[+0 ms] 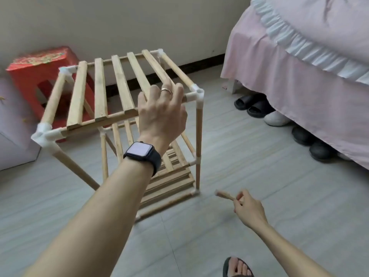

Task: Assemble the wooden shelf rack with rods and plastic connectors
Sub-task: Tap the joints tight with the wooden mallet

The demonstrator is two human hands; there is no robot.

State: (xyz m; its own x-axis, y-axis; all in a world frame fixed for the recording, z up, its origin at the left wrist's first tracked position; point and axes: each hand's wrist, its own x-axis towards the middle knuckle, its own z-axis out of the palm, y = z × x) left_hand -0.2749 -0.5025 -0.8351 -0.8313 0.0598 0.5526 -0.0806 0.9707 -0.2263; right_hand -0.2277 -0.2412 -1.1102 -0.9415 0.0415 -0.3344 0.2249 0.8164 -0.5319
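Note:
The wooden shelf rack [103,90] stands on the floor, with slatted shelves, round rods and white plastic connectors [196,94] at the corners. My left hand [162,112] lies over the front right part of the top shelf, fingers curled over its edge rod next to the corner connector. It wears a ring and a dark smartwatch. My right hand [248,209] is low over the floor to the right of the rack and pinches a short wooden rod [224,194], which points left toward the rack's base.
A red plastic stool [30,76] stands behind the rack at the left, by the wall. A bed with a pink skirt [289,82] fills the right side, with several shoes [257,108] under it. My sandalled foot [237,267] is at the bottom. Grey floor tiles lie around the rack.

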